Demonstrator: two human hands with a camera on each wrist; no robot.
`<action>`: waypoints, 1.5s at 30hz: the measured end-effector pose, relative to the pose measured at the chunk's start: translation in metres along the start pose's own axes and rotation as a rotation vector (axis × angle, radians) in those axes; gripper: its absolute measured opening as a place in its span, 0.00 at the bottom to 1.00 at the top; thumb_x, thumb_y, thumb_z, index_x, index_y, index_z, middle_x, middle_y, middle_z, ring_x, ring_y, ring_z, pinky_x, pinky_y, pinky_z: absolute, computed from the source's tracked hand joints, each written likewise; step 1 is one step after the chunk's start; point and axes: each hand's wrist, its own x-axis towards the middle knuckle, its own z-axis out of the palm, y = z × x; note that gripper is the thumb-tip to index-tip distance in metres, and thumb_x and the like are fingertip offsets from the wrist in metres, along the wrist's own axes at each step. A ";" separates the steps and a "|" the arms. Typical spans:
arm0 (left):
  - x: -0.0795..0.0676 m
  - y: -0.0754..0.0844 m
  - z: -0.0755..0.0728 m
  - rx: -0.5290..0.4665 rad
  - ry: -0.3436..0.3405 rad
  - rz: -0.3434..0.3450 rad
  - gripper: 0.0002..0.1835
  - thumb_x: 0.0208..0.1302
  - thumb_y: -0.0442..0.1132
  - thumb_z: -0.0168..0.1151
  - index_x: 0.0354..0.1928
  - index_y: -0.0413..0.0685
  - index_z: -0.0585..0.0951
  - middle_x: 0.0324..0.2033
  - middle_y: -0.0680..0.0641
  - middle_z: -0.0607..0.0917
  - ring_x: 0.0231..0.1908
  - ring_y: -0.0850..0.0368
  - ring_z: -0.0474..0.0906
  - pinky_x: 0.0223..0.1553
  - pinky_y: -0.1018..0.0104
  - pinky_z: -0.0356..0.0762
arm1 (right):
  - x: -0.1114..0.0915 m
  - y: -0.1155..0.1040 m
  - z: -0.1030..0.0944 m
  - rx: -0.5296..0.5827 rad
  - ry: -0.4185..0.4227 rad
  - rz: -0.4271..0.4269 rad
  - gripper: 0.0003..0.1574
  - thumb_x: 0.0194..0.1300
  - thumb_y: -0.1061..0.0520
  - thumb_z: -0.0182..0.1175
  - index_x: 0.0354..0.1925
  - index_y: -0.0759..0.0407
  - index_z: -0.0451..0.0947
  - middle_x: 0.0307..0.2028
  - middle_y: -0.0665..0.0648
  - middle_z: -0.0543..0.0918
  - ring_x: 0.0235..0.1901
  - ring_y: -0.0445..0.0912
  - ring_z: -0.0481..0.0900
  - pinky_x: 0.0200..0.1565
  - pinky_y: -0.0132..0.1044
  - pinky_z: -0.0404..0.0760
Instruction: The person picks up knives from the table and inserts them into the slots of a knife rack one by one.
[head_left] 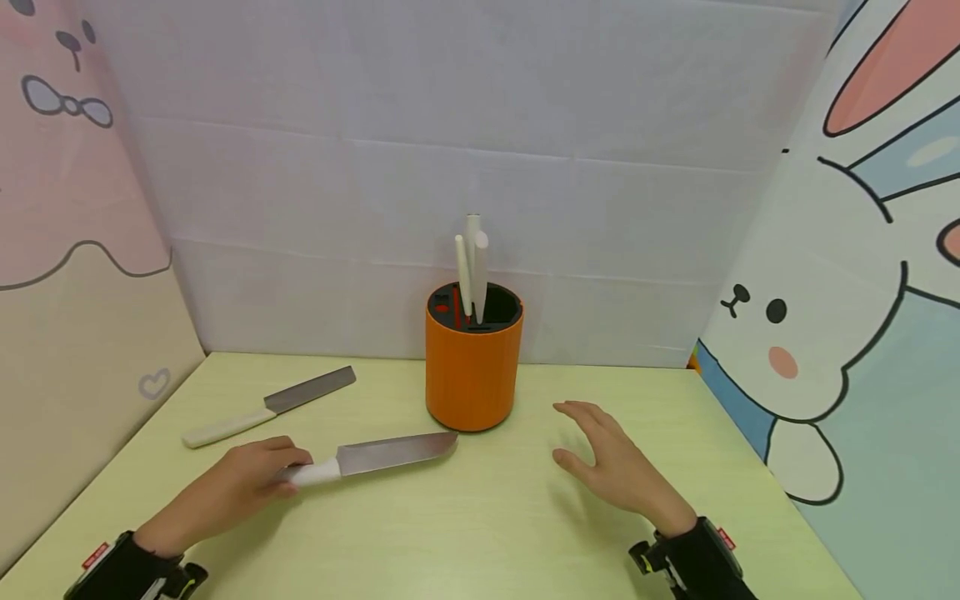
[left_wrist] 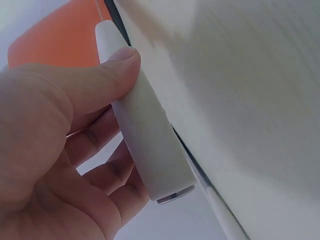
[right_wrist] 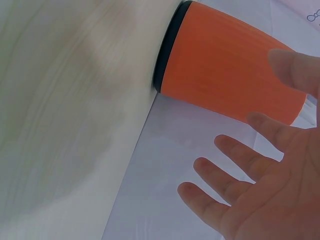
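Note:
My left hand point(head_left: 251, 479) grips the white handle point(left_wrist: 145, 130) of a kitchen knife point(head_left: 393, 452), whose broad blade points right, low over the table. In the left wrist view the thumb lies along the handle and the fingers curl beneath it. Beyond that hand lies a cleaver point(head_left: 311, 389) with a pale handle. An orange knife block point(head_left: 472, 375) stands upright at the middle back, with several white handles point(head_left: 472, 267) sticking out of its black slotted top. To its right my right hand point(head_left: 618, 462) hovers with spread fingers, holding nothing.
The pale wooden table point(head_left: 450, 542) ends at a white cloth backdrop point(head_left: 315, 192) close behind the knife block. Printed cartoon panels flank it, a pink and cream one point(head_left: 75, 350) at left and a rabbit one point(head_left: 885, 400) at right.

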 end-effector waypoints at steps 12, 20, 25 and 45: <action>0.034 0.026 0.022 -0.087 -0.099 0.001 0.19 0.46 0.36 0.76 0.41 0.58 0.80 0.34 0.64 0.74 0.30 0.70 0.69 0.31 0.74 0.73 | 0.000 -0.001 0.001 -0.009 -0.001 -0.008 0.37 0.67 0.44 0.59 0.68 0.52 0.61 0.66 0.53 0.64 0.64 0.51 0.60 0.59 0.56 0.67; 0.058 0.042 0.040 -0.119 -0.138 0.017 0.17 0.49 0.37 0.75 0.40 0.57 0.80 0.32 0.62 0.74 0.30 0.68 0.68 0.31 0.74 0.72 | 0.000 -0.002 0.002 0.000 0.003 -0.026 0.36 0.66 0.46 0.60 0.68 0.53 0.62 0.64 0.57 0.65 0.63 0.50 0.61 0.59 0.56 0.68; 0.075 0.051 0.049 -0.118 -0.171 0.009 0.15 0.50 0.38 0.74 0.39 0.57 0.80 0.32 0.61 0.73 0.30 0.67 0.68 0.32 0.74 0.72 | 0.000 -0.002 0.002 -0.004 0.004 -0.028 0.36 0.66 0.46 0.61 0.68 0.52 0.62 0.64 0.56 0.66 0.63 0.50 0.61 0.59 0.55 0.68; 0.137 0.090 0.085 -0.124 -0.280 0.005 0.14 0.52 0.42 0.73 0.42 0.53 0.82 0.33 0.58 0.76 0.31 0.66 0.69 0.34 0.72 0.73 | -0.001 -0.003 0.004 0.002 -0.001 -0.035 0.36 0.66 0.45 0.61 0.68 0.50 0.61 0.65 0.54 0.64 0.63 0.52 0.61 0.57 0.57 0.69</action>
